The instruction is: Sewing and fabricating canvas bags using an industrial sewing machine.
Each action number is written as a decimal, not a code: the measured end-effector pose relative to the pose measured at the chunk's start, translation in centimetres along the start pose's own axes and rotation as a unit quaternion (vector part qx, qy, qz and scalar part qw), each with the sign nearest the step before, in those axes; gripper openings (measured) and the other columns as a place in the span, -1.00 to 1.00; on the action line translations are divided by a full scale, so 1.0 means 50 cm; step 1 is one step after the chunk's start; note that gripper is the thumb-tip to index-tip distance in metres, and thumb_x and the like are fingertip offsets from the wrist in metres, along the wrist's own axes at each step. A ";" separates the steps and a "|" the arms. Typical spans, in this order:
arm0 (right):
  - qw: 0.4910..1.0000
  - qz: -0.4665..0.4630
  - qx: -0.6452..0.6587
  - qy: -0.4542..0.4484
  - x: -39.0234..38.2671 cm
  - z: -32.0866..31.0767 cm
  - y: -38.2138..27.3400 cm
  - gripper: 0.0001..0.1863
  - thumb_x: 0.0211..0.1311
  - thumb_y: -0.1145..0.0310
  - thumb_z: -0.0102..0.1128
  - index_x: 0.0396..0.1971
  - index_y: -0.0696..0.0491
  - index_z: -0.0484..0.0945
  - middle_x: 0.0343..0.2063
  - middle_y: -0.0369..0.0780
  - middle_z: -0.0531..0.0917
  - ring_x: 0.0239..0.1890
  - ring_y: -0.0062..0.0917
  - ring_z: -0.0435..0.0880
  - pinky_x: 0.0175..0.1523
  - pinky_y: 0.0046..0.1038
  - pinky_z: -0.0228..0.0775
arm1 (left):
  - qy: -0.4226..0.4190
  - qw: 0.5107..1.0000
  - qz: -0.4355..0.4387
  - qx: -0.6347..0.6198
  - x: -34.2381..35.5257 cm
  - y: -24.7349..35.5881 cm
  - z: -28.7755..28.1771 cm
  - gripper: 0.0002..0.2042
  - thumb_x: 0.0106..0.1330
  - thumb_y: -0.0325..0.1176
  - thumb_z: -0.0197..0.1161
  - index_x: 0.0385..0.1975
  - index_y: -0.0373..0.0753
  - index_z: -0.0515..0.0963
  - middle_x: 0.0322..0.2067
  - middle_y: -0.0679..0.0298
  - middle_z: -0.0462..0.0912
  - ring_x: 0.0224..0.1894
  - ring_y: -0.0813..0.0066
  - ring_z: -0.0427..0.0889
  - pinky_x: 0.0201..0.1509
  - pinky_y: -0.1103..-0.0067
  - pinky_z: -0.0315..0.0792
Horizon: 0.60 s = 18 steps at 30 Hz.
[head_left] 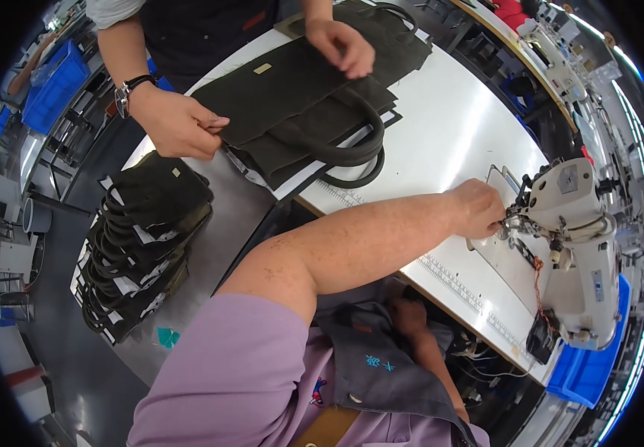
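My left hand (478, 210) reaches across the white table to the needle area of a white sewing machine (564, 195). Its fingers are pinched together beside the presser foot and needle; whatever they hold is too small to make out. My right hand (409, 316) is low in the shadow by the table's front edge, and its fingers do not show clearly. Across from me, a co-worker's two hands touch a dark green fabric bag (277, 89) with a small gold label. Thick rounded handles (359, 153) of the bag hang toward me.
Several more dark bags (143, 231) are piled on a grey surface at the left. A teal scrap (167, 337) lies near them. Measuring tape runs along the table's edge (456, 283). A blue bin (590, 372) sits beyond the machine, and another machine (553, 63) stands farther back.
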State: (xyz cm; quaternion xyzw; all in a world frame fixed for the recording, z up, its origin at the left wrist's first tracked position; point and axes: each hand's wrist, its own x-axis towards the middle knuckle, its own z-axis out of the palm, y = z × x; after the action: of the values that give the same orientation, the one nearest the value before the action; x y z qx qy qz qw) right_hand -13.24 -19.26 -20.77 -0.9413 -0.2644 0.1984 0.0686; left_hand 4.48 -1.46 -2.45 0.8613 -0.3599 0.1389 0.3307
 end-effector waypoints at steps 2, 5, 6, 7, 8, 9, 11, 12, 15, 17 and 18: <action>0.999 0.025 0.030 -0.013 0.015 0.006 0.006 -0.67 0.19 0.17 0.24 -0.12 0.04 0.66 -0.05 0.01 0.66 0.04 -0.03 0.60 0.20 -0.06 0.37 | -0.010 1.000 0.001 -0.013 0.004 0.006 -0.005 -0.79 0.18 -0.25 0.19 -0.48 -0.20 0.71 -0.45 0.11 0.70 -0.30 0.11 0.70 -0.14 0.29 0.58; 0.993 -0.029 -0.004 0.117 0.034 0.045 0.025 -0.75 0.19 0.14 0.26 -0.30 -0.01 0.72 -0.21 -0.01 0.69 -0.04 -0.08 0.66 0.04 -0.09 0.47 | -0.040 0.999 -0.008 -0.024 0.005 0.013 -0.019 -0.80 0.18 -0.26 0.18 -0.49 -0.21 0.70 -0.47 0.11 0.69 -0.32 0.09 0.69 -0.17 0.27 0.57; 0.990 -0.038 -0.016 0.132 0.037 0.054 0.027 -0.74 0.19 0.14 0.27 -0.26 -0.01 0.72 -0.17 -0.01 0.68 0.02 -0.09 0.62 0.09 -0.09 0.44 | -0.056 0.998 -0.024 -0.019 0.006 0.014 -0.024 -0.80 0.17 -0.26 0.18 -0.50 -0.21 0.69 -0.49 0.10 0.68 -0.32 0.07 0.69 -0.18 0.26 0.57; 0.988 -0.048 -0.028 0.146 0.038 0.058 0.024 -0.72 0.19 0.13 0.28 -0.23 -0.01 0.72 -0.13 -0.02 0.67 0.07 -0.09 0.59 0.14 -0.09 0.41 | 0.012 1.000 -0.006 -0.023 -0.004 0.004 -0.012 -0.80 0.18 -0.25 0.24 -0.61 -0.19 0.62 -0.57 0.13 0.64 -0.44 0.06 0.65 -0.33 0.24 0.52; 0.988 -0.024 -0.023 0.149 0.034 0.057 0.023 -0.72 0.19 0.13 0.28 -0.23 -0.01 0.72 -0.13 -0.02 0.67 0.07 -0.09 0.59 0.14 -0.09 0.41 | 0.015 0.999 -0.008 -0.029 -0.007 0.005 -0.017 -0.77 0.20 -0.22 0.25 -0.60 -0.20 0.60 -0.56 0.14 0.63 -0.45 0.05 0.64 -0.33 0.22 0.50; 0.991 -0.035 0.005 0.131 0.031 0.051 0.021 -0.71 0.20 0.13 0.28 -0.20 -0.02 0.72 -0.13 -0.05 0.68 0.08 -0.09 0.59 0.17 -0.08 0.40 | 0.015 1.000 -0.004 -0.015 -0.010 0.004 -0.019 -0.77 0.21 -0.21 0.26 -0.61 -0.20 0.59 -0.57 0.16 0.63 -0.45 0.06 0.64 -0.34 0.23 0.50; 0.992 -0.027 0.035 0.116 0.016 0.028 0.016 -0.70 0.20 0.13 0.29 -0.16 -0.03 0.72 -0.14 -0.08 0.69 0.08 -0.09 0.58 0.19 -0.08 0.38 | 0.020 1.000 0.007 0.006 -0.013 0.002 -0.015 -0.76 0.21 -0.21 0.28 -0.61 -0.21 0.58 -0.59 0.20 0.61 -0.46 0.10 0.63 -0.36 0.27 0.49; 0.990 -0.031 0.045 0.130 0.003 0.012 0.010 -0.70 0.21 0.13 0.29 -0.16 -0.03 0.72 -0.13 -0.10 0.69 0.07 -0.10 0.59 0.19 -0.10 0.39 | 0.023 1.000 0.011 0.014 -0.015 0.002 -0.011 -0.76 0.22 -0.22 0.29 -0.62 -0.21 0.57 -0.61 0.23 0.59 -0.47 0.13 0.63 -0.37 0.30 0.49; 0.994 0.019 0.107 0.032 -0.035 -0.070 -0.015 -0.66 0.24 0.14 0.27 -0.08 0.01 0.67 -0.01 -0.08 0.64 0.11 -0.10 0.56 0.23 -0.12 0.36 | 0.021 0.999 0.016 0.030 -0.021 0.007 -0.016 -0.76 0.20 -0.24 0.32 -0.63 -0.21 0.55 -0.64 0.30 0.56 -0.51 0.21 0.61 -0.40 0.35 0.48; 0.979 0.083 0.164 -0.083 -0.070 -0.083 -0.012 -0.62 0.27 0.16 0.24 0.00 0.05 0.63 0.10 -0.04 0.59 0.18 -0.08 0.52 0.28 -0.11 0.31 | 0.029 0.999 0.033 0.023 -0.017 0.027 -0.017 -0.80 0.19 -0.25 0.34 -0.59 -0.19 0.57 -0.61 0.32 0.57 -0.50 0.24 0.61 -0.39 0.35 0.48; 0.977 0.071 0.193 -0.055 -0.092 -0.078 -0.005 -0.66 0.29 0.16 0.23 -0.06 0.05 0.65 0.03 -0.05 0.63 0.11 -0.11 0.57 0.24 -0.14 0.36 | 0.043 0.998 0.039 0.022 -0.015 0.037 -0.018 -0.83 0.18 -0.26 0.35 -0.55 -0.18 0.59 -0.58 0.35 0.58 -0.50 0.27 0.60 -0.37 0.36 0.48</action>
State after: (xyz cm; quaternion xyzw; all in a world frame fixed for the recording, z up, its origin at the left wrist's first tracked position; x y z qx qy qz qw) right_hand -15.35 -21.58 -15.62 -0.9144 -0.1568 0.3016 0.2199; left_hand 2.63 -1.44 -1.29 0.8469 -0.3758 0.1967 0.3207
